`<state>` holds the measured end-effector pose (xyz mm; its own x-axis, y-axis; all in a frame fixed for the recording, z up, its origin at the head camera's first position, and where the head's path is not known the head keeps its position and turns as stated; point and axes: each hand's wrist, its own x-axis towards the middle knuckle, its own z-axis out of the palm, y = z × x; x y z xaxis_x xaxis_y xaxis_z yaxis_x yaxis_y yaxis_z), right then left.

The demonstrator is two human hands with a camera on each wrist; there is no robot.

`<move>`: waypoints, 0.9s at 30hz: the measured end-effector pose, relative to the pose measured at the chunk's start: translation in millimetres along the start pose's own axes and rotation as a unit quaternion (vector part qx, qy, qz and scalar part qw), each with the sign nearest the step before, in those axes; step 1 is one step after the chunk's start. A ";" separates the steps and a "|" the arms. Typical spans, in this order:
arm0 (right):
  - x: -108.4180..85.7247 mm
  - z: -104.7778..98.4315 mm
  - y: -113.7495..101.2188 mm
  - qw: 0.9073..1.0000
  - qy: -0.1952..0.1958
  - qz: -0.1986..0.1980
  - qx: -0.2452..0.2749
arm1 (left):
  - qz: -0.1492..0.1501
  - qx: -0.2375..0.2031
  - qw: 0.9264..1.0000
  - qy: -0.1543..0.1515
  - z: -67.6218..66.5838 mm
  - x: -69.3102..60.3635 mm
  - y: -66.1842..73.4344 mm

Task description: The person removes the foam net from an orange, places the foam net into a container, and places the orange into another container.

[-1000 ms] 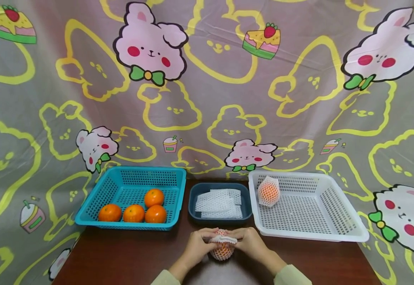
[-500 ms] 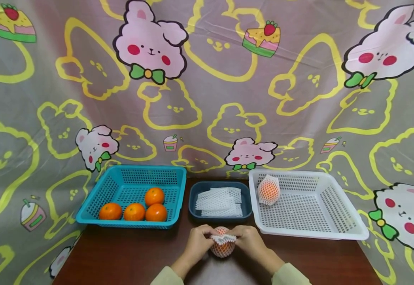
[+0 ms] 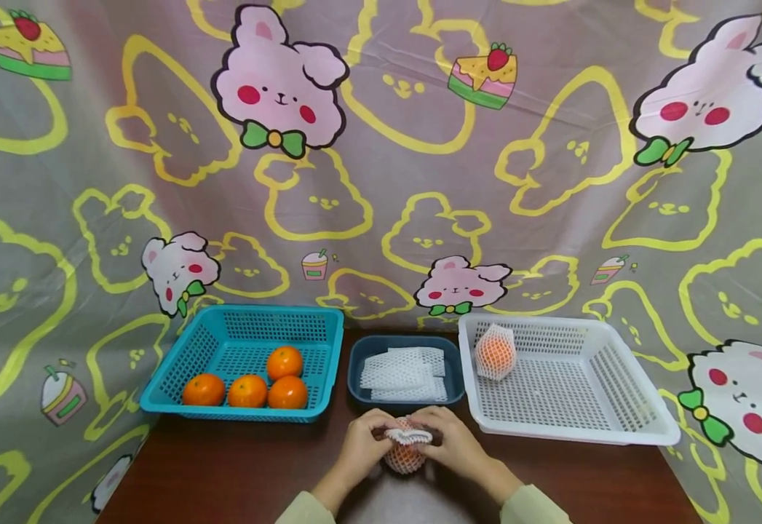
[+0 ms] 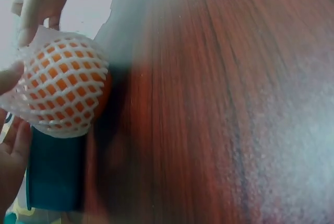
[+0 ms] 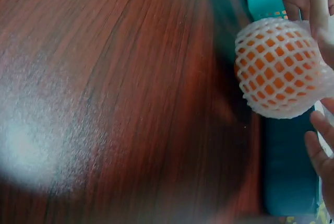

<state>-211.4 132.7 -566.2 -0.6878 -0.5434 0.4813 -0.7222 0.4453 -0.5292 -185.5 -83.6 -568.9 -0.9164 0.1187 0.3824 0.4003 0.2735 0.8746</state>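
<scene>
Both my hands are low centre of the head view, on one orange [image 3: 405, 461] in a white foam net [image 3: 410, 437]. Left hand [image 3: 362, 447]: fingers curled in, net edge pinched on the frame-left side. Right hand [image 3: 451, 442]: same on the frame-right side, fingers bent, net edge pinched. Gap between thumb and fingers small on both. Net wraps the orange's lower part, diamond mesh; its top edge is bunched in a white fold between my hands. Orange sits at lower middle of the frame, over the dark red-brown table [image 3: 223, 469]; can't tell if it touches the wood.

Left wrist view: netted orange at the left edge, upper half, my fingers at the frame border. Right wrist view: same orange, upper right, mesh round most of it, fingers at the right edge, partly cut off.

Rest of head view: teal basket [image 3: 239, 355] left of centre, four loose oranges [image 3: 247, 391] along its front and right part. Dark blue tray [image 3: 353, 378] at centre, just above my hands, flat white foam nets [image 3: 400, 372] stacked in it. White basket [image 3: 584, 393] on the right, one netted orange [image 3: 495, 355] at its upper-left corner. Pale sleeves [image 3: 533, 506] at the bottom edge. Rabbit-print curtain [image 3: 381, 124] fills the upper frame.
</scene>
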 end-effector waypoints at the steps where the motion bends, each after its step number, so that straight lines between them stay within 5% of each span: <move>1: -1.5 0.0 0.5 1.000 -0.015 0.012 0.005 | -0.007 -0.007 1.000 -0.010 -1.2 -0.4 -0.3; 5: -6.1 0.8 1.6 0.998 -0.044 0.033 0.015 | -0.028 -0.022 0.998 -0.054 -6.1 -2.6 -2.2; 10: -7.3 1.8 2.2 0.999 -0.018 -0.006 0.025 | -0.043 0.003 0.996 -0.079 -8.1 -6.2 -6.2; 17: -1.5 2.1 1.4 0.996 0.029 -0.083 0.005 | -0.030 0.026 0.999 -0.027 -2.4 -6.5 -8.2; 27: 6.0 2.4 -1.3 0.987 0.095 -0.120 -0.054 | -0.014 0.047 0.998 0.025 2.0 -2.7 -3.0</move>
<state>-214.4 127.2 -564.4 -0.4907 -0.5031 0.7115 -0.8620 0.3996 -0.3119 -184.3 -82.8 -573.1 -0.9247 0.0631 0.3754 0.3714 0.3656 0.8535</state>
